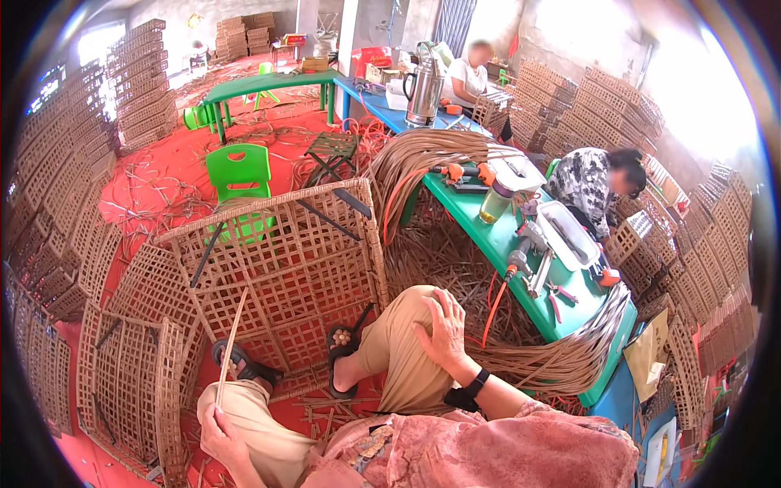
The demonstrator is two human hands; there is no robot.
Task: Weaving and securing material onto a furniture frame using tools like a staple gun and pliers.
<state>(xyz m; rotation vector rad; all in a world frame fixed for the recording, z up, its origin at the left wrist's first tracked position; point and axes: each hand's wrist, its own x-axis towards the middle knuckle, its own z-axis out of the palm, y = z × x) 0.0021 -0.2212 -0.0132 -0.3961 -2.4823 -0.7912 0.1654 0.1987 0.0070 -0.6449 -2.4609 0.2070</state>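
Note:
My left hand (pixel 221 437) is closed around the lower end of a thin tan weaving strip (pixel 232 346), which points up and away from me. My right hand (pixel 443 332) lies on my right knee, its fingers spread and nothing in them. In front of my legs a large woven basket (pixel 286 272) is tipped on its side, its lattice turned toward me, with dark straps at its corners. The strip's upper part crosses in front of this lattice. Another woven basket (pixel 130 382) stands on edge to the left.
A green table (pixel 488 240) on the right bears power tools, pliers (pixel 556 302), a jar (pixel 496 202), a white tray (pixel 567 236) and bundled strips (pixel 537 366). A green chair (pixel 238 171) stands beyond the basket. Basket stacks (pixel 142 85) line the walls. Two people sit at right.

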